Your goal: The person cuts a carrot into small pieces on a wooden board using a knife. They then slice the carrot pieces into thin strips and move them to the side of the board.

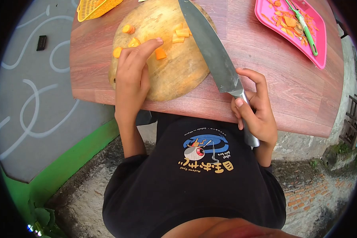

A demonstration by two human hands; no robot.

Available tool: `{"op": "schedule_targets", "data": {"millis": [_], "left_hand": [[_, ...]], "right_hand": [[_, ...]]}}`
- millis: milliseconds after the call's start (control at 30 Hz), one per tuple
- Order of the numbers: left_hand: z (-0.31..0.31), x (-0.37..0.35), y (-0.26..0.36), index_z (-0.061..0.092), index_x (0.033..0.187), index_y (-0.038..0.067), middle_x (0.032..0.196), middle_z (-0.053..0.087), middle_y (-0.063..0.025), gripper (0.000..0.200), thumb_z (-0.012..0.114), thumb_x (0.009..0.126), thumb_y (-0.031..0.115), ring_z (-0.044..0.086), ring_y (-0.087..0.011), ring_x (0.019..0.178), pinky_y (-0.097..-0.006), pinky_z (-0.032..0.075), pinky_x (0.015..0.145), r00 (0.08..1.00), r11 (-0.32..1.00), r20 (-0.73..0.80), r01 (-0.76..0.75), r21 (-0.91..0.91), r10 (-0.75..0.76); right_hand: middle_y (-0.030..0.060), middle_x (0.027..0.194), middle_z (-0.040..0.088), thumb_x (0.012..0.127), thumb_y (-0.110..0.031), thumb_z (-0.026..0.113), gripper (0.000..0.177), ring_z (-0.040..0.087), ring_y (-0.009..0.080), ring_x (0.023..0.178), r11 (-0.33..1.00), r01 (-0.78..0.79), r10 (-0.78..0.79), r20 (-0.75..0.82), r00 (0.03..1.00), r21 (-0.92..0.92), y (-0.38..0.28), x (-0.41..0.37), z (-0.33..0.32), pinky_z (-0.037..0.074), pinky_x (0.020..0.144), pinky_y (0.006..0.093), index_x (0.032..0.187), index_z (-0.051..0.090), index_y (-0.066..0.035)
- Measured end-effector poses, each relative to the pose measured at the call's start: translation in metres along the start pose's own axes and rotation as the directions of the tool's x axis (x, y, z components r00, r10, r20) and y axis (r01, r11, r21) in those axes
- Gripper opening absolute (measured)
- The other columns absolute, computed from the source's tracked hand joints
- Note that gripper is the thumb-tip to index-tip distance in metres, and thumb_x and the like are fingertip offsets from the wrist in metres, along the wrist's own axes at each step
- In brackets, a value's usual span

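A round wooden cutting board (174,75) lies on the reddish wooden table (273,83). Several orange carrot chunks (181,33) are scattered over its far half. My left hand (133,75) lies flat on the board, fingertips touching a chunk (160,53) near the middle. My right hand (256,109) grips the steel handle of a large kitchen knife (210,47) at the table's near edge. The blade points away across the board's right side, above the chunks.
A pink tray (319,49) at the far right holds carrot peelings and a green-handled peeler (305,27). A yellow plastic basket (93,8) sits at the far left corner. Below the table are grey painted floor, a green strip and rough concrete.
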State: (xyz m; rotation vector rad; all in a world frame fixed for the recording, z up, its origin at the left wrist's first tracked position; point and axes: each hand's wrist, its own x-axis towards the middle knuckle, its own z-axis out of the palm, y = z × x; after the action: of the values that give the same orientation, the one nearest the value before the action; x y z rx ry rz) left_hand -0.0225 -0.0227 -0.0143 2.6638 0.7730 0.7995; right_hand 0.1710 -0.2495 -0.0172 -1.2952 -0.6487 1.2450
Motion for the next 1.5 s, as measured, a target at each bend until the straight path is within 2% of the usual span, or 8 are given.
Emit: {"op": "schedule_targets", "data": {"millis": [67,200,367,800,867,1067,1167,1500], "left_hand": [[-0.004,0.004,0.000,0.065,0.131,0.011,0.101,0.073,-0.0061,0.045,0.064,0.089,-0.005,0.060,-0.0275,0.095,-0.0380,0.048,0.090,0.983,0.995,0.164,-0.068,-0.079,0.080],[-0.003,0.006,-0.003,0.065,0.132,0.011,0.106,0.073,-0.0058,0.045,0.067,0.089,-0.001,0.060,-0.0273,0.098,-0.0387,0.048,0.091,0.981,0.996,0.185,-0.040,-0.075,0.054],[0.006,0.005,0.007,0.064,0.134,0.012,0.104,0.074,-0.0020,0.052,0.078,0.084,0.009,0.060,-0.0203,0.092,-0.0344,0.051,0.085,0.993,1.000,0.120,0.015,0.000,-0.015],[0.011,-0.010,0.012,0.061,0.135,0.009,0.103,0.073,-0.0043,0.052,0.076,0.086,0.005,0.058,-0.0217,0.090,-0.0351,0.050,0.082,0.991,0.988,0.043,0.133,-0.074,-0.130],[0.013,-0.012,0.010,0.061,0.135,0.010,0.105,0.076,-0.0011,0.050,0.077,0.088,0.007,0.059,-0.0133,0.086,-0.0275,0.043,0.071,0.992,0.986,0.029,0.128,-0.110,-0.125],[0.015,-0.013,0.014,0.061,0.135,0.009,0.102,0.077,-0.0008,0.049,0.077,0.089,0.006,0.054,-0.0093,0.078,-0.0254,0.041,0.068,0.979,0.972,0.008,0.201,-0.125,-0.201],[0.016,-0.014,0.014,0.063,0.136,0.014,0.103,0.077,-0.0018,0.053,0.078,0.086,0.007,0.067,-0.0151,0.091,-0.0298,0.047,0.073,0.968,0.954,0.022,0.252,-0.165,-0.252],[0.016,-0.013,0.013,0.063,0.135,0.013,0.100,0.077,-0.0011,0.052,0.078,0.086,0.006,0.066,-0.0149,0.090,-0.0295,0.046,0.074,0.976,0.958,0.005,0.217,-0.188,-0.220]], "right_hand": [[0.0032,0.083,0.061,0.099,0.001,0.052,0.058,0.047,0.0031,0.052,1.000,-0.011,0.011,-0.003,1.000,-0.020,-0.001,0.001,0.001,0.038,0.047,0.0204,0.151,0.031,-0.010],[0.0037,0.085,0.062,0.099,0.001,0.052,0.057,0.047,0.0031,0.053,0.999,-0.009,0.010,0.018,1.000,-0.042,0.000,0.002,-0.001,0.039,0.047,0.0208,0.151,0.031,-0.010],[0.0037,0.085,0.062,0.099,0.001,0.052,0.057,0.047,0.0027,0.054,0.999,-0.013,0.013,0.026,1.000,-0.032,-0.001,0.001,0.000,0.039,0.048,0.0205,0.151,0.031,-0.010],[0.0000,0.077,0.062,0.102,-0.003,0.051,0.054,0.048,0.0013,0.051,0.977,-0.210,0.215,0.217,0.952,-0.045,-0.009,-0.040,-0.009,0.039,0.048,0.0199,0.151,0.031,-0.008],[-0.0002,0.077,0.061,0.102,-0.002,0.051,0.054,0.048,0.0014,0.051,0.970,-0.235,0.242,0.219,0.945,-0.058,-0.009,-0.042,-0.012,0.039,0.048,0.0201,0.151,0.031,-0.008],[-0.0001,0.076,0.062,0.101,0.000,0.051,0.054,0.048,0.0019,0.051,0.974,-0.206,0.222,0.237,0.946,-0.090,-0.004,-0.041,-0.016,0.037,0.048,0.0212,0.151,0.031,-0.006],[-0.0001,0.076,0.062,0.101,0.001,0.051,0.054,0.048,0.0018,0.051,0.988,-0.123,0.141,0.219,0.966,-0.094,0.000,-0.038,-0.011,0.036,0.048,0.0212,0.151,0.032,-0.006],[-0.0006,0.076,0.062,0.101,-0.002,0.052,0.055,0.048,0.0015,0.050,0.959,-0.275,0.283,0.215,0.935,-0.065,-0.006,-0.037,-0.017,0.038,0.047,0.0197,0.151,0.032,-0.009]]}}
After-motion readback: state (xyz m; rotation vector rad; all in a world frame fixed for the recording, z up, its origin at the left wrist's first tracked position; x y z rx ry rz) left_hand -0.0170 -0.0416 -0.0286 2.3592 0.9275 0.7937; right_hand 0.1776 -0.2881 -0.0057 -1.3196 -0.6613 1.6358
